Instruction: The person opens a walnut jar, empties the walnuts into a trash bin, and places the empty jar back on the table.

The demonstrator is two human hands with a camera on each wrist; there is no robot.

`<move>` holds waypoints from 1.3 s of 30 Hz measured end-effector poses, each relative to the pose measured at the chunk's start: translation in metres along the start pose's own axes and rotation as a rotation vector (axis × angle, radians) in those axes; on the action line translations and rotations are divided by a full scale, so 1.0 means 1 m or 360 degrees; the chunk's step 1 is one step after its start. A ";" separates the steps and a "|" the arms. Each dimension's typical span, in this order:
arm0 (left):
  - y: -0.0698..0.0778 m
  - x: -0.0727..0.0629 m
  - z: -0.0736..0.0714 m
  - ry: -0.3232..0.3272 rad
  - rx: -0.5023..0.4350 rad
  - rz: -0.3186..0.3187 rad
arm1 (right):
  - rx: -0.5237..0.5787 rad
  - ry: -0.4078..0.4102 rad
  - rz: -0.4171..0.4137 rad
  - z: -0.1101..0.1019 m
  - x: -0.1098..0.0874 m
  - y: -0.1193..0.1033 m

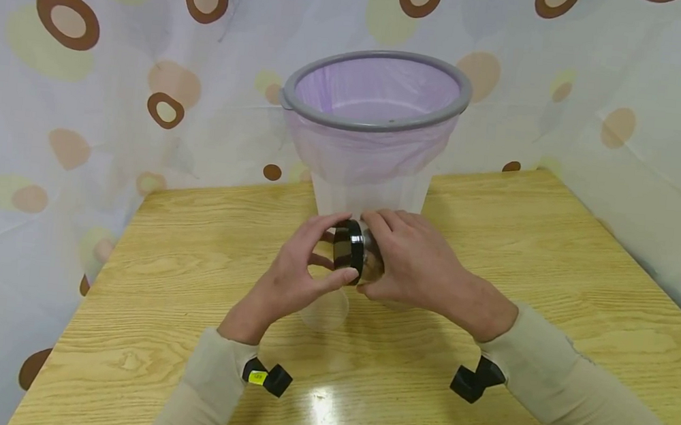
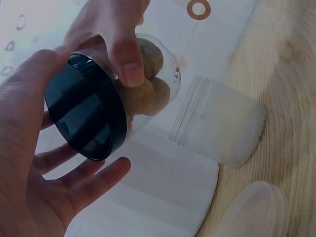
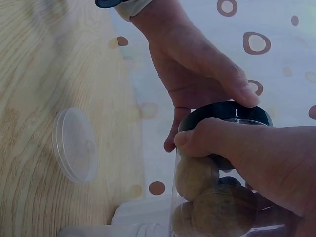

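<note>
A clear jar [image 2: 173, 74] with a black lid [image 1: 349, 251] is tipped on its side above the table, lid toward the left. Inside it are several round brown things, walnuts by their look [image 3: 222, 212]. My right hand [image 1: 422, 261] grips the jar's body, its thumb near the lid's edge. Around the lid, my left hand [image 1: 298, 270] has its thumb and fingers loosely curved; in the left wrist view some of its fingertips stand a little off the lid. A translucent jar without a lid [image 2: 222, 123] stands on the table, mostly hidden by my hands in the head view.
A translucent round lid [image 1: 325, 310] lies on the wooden table [image 1: 181, 334] by my left hand. Behind my hands stands a pale bin [image 1: 373, 192] with a grey rim [image 1: 373, 127] and purple liner. A patterned cloth [image 1: 120, 130] hangs around the table.
</note>
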State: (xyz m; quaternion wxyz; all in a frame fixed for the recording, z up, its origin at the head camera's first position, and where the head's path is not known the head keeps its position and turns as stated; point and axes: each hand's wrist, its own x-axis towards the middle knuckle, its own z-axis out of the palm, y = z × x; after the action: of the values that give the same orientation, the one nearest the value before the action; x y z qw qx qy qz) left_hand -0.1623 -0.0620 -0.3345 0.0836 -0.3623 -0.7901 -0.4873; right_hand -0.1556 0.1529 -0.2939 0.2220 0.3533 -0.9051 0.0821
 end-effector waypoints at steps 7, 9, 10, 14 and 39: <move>-0.001 0.000 -0.001 -0.0036 0.0060 0.0000 | -0.0001 -0.0010 0.0000 0.000 0.000 0.000; -0.001 -0.001 -0.002 -0.0033 0.0100 0.0096 | 0.0002 -0.0002 -0.0007 0.000 0.000 0.000; -0.001 -0.002 -0.002 -0.0029 0.0127 0.0152 | 0.0004 0.0003 -0.0012 0.000 0.000 0.000; -0.003 -0.003 -0.003 -0.0027 0.0256 0.0338 | 0.0018 0.0008 -0.0020 0.000 0.000 0.001; -0.007 -0.004 0.001 0.0029 0.0318 0.0124 | -0.0045 -0.0006 -0.0049 0.001 0.002 0.002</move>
State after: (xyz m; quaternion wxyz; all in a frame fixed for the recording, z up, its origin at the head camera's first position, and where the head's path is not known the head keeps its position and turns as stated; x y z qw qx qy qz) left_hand -0.1632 -0.0651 -0.3418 0.1453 -0.3783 -0.8192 -0.4058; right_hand -0.1581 0.1530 -0.2940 0.2264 0.3642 -0.9010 0.0654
